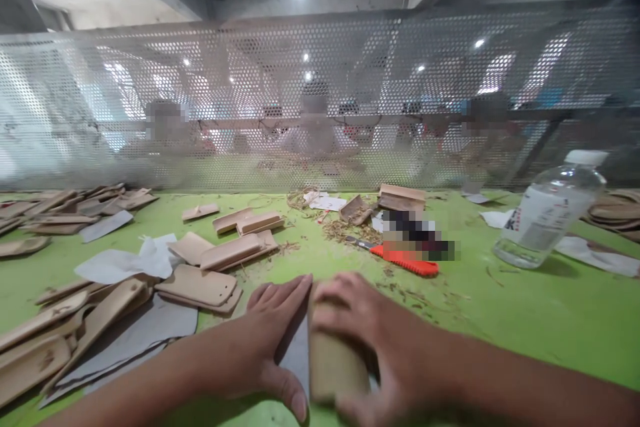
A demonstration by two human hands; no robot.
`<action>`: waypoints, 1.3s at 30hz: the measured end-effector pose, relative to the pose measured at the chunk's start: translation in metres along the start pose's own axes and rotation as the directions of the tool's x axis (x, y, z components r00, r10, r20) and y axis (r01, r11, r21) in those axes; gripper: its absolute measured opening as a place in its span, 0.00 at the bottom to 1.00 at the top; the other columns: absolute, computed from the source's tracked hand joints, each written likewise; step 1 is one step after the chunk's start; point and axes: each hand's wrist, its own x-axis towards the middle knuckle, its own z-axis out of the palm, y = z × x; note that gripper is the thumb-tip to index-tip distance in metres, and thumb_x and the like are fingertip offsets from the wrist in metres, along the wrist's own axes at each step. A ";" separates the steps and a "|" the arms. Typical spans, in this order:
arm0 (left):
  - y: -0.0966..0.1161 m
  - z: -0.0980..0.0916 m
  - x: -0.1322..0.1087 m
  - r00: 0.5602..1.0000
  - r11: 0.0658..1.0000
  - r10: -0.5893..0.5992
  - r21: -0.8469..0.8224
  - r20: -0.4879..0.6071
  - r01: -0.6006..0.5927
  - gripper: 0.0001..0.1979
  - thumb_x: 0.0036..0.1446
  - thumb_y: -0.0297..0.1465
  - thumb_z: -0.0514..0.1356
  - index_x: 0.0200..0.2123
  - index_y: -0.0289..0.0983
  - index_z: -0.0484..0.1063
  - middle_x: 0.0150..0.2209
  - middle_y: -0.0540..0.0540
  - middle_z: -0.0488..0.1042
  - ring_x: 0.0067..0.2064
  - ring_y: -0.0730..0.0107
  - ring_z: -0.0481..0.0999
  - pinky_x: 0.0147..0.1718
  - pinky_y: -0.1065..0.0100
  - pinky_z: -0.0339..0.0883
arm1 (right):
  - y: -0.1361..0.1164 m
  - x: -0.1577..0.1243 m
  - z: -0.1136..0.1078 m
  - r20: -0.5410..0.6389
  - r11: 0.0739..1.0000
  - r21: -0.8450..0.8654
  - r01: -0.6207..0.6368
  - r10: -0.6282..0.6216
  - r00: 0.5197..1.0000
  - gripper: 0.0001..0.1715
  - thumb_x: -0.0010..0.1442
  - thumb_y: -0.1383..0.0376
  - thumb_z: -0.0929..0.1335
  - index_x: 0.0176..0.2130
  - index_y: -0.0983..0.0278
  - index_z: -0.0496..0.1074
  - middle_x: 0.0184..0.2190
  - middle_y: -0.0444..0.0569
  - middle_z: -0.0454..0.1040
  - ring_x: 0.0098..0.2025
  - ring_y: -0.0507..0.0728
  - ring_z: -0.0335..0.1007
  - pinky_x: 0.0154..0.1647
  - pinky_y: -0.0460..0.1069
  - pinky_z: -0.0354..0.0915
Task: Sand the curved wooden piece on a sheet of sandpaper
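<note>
head view, left to right. far left: heap of pale wooden pieces (75, 210) on the green surface (500, 320), loosely stacked; a small grey slip (106, 226) at its edge. near left: second heap of longer pieces (107, 317), grey sheets (145, 333) partly beneath, crumpled white paper (135, 261) just beyond. right of that, flat pieces with small holes (200, 285), and past them a few trough-shaped pieces (240, 250).

near centre: left hand (277, 340) spread flat, fingers straight and side by side, thumb held out, grasping nothing, laid along a grey strip of sheet (301, 347). just right of it, right hand (365, 340) with fingers bent over a curved piece (336, 363), gripping it; the piece's near end is blurred. it sits on or against the sheet, cannot tell which.

beyond, right of centre: shavings (336, 230) and a red-handled knife (407, 261) lying loose. farther right, clear bottle (550, 213), then more pieces (615, 213) at the edge.

progress, as judged: some cutting or scraping looks done, going by the shavings; the piece in hand seems mid-work. many others lie around; cannot tell which heaps are finished and which are left.
</note>
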 end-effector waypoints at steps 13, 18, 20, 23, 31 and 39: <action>0.006 -0.002 0.000 0.999 1.000 -0.030 0.004 0.021 0.030 0.74 0.44 0.64 0.71 0.77 0.35 0.32 0.76 0.30 0.37 0.75 0.34 0.33 0.69 0.35 0.36 | -0.002 0.000 -0.001 0.054 0.993 0.003 0.116 -0.116 0.992 0.39 0.46 0.48 0.79 0.55 0.59 0.76 0.57 0.55 0.72 0.56 0.68 0.64 0.64 0.66 0.59; 0.003 0.001 0.000 0.999 1.000 -0.022 0.021 0.028 0.022 0.74 0.45 0.64 0.70 0.77 0.34 0.31 0.76 0.29 0.36 0.76 0.34 0.33 0.69 0.35 0.35 | -0.001 -0.001 0.001 0.028 0.995 -0.030 0.096 -0.096 0.995 0.37 0.47 0.48 0.77 0.54 0.58 0.76 0.57 0.55 0.70 0.56 0.69 0.63 0.65 0.68 0.56; 0.003 0.001 0.000 0.999 0.999 -0.033 0.033 0.033 0.032 0.73 0.46 0.64 0.69 0.77 0.35 0.31 0.76 0.30 0.36 0.76 0.36 0.33 0.70 0.35 0.35 | 0.000 -0.002 0.003 0.080 0.985 -0.007 0.172 -0.170 0.982 0.38 0.46 0.47 0.77 0.54 0.57 0.75 0.58 0.54 0.70 0.57 0.69 0.62 0.66 0.68 0.54; 0.005 -0.001 -0.001 0.999 0.999 -0.036 0.040 0.010 0.036 0.73 0.46 0.65 0.69 0.77 0.35 0.31 0.76 0.29 0.36 0.76 0.35 0.33 0.69 0.35 0.37 | 0.003 -0.002 0.006 -0.049 0.998 -0.038 0.044 -0.046 0.998 0.41 0.43 0.48 0.78 0.53 0.60 0.75 0.56 0.56 0.70 0.56 0.69 0.62 0.63 0.67 0.58; 0.007 -0.002 0.002 0.998 0.998 -0.063 0.022 0.031 0.062 0.74 0.45 0.65 0.69 0.77 0.34 0.31 0.76 0.30 0.35 0.76 0.37 0.32 0.70 0.37 0.31 | 0.001 -0.002 0.008 -0.003 0.997 -0.041 0.066 -0.066 0.998 0.37 0.43 0.49 0.78 0.51 0.58 0.75 0.54 0.54 0.70 0.54 0.68 0.61 0.62 0.67 0.59; 0.007 -0.002 0.000 0.997 0.998 -0.066 0.008 0.049 0.066 0.74 0.45 0.64 0.71 0.77 0.35 0.32 0.76 0.30 0.34 0.76 0.36 0.30 0.69 0.36 0.32 | 0.006 -0.003 0.010 -0.008 0.995 -0.040 0.096 -0.096 0.995 0.36 0.46 0.49 0.78 0.53 0.56 0.76 0.56 0.53 0.70 0.56 0.69 0.62 0.63 0.67 0.58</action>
